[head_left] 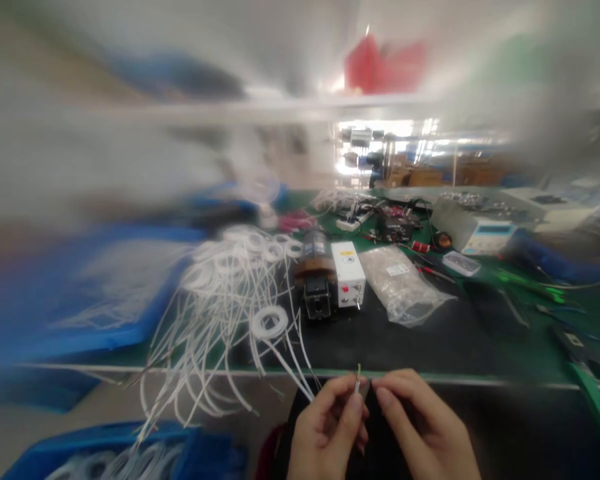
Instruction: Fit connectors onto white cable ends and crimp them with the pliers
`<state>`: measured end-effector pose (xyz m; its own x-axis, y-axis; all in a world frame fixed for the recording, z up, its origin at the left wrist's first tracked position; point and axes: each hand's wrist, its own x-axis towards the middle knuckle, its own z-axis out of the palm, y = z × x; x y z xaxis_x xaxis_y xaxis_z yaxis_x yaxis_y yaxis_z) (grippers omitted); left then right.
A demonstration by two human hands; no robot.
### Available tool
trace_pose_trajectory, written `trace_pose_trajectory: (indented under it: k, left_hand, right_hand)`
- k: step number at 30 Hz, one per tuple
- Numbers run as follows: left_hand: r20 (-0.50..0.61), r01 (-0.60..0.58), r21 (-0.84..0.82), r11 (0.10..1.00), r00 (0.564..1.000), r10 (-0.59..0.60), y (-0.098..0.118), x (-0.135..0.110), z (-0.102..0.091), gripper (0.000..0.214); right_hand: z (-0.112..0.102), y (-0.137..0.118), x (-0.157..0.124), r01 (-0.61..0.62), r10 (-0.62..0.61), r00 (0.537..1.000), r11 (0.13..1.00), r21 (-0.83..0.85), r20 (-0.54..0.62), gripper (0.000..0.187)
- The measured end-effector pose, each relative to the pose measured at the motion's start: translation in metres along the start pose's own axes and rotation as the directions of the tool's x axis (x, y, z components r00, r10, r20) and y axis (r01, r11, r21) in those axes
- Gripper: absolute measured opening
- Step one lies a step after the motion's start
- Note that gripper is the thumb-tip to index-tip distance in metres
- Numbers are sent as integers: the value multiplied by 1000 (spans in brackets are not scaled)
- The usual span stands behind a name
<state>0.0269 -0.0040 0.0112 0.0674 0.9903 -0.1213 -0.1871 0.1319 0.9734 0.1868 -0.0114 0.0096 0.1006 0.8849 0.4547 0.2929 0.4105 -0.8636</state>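
Observation:
In front of the table edge, my left hand [327, 427] pinches the end of a white cable [357, 385] between thumb and forefinger. Thin wire ends stick up past the fingertips, one of them yellowish. Just to the right, my right hand [425, 423] has its thumb and forefinger brought together in a pinch, close to the wire ends but apart from my left hand. Whatever lies in that pinch, if anything, is too small to make out. A coiled white cable [270, 323] lies at the table edge, its tail running down toward my left hand.
A heap of white cables [230, 260] hangs over the edge at left, beside a blue tray [130, 340]. A blue bin [180, 440] is below. A white switch box [349, 273], a plastic bag [405, 287] and green-handled pliers [590, 393] lie on the table.

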Motion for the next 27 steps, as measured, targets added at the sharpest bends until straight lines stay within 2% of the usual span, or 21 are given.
trace_pose_trajectory:
  k: [3,7,13,17,23,27]
  left_hand:
    - [53,-5,19,1000,999,4,2,-5,-1,32]
    - [114,-22,27,999,993,19,-4,-4,-4,21]
    - [149,-181,108,978,975,164,-13,2,-5,14]
    - [163,-234,154,960,964,208,-13,4,-5,15]
    - [164,-240,161,957,963,214,-8,1,-3,14]
    - [155,-171,67,983,975,159,-5,0,-1,11]
  right_hand:
    - [-3,-15,-2,-83,80,996,995,-56,-45,11]
    - [-4,-20,-2,-122,115,991,986,-111,-68,12]
    - [-3,-22,8,-154,151,988,982,-114,-29,12]
    - [-3,-25,10,-173,172,985,976,-134,-18,13]
    - [-4,-28,8,-208,209,978,971,-116,-3,12]
    - [-3,-27,8,-246,247,969,967,-64,6,11]
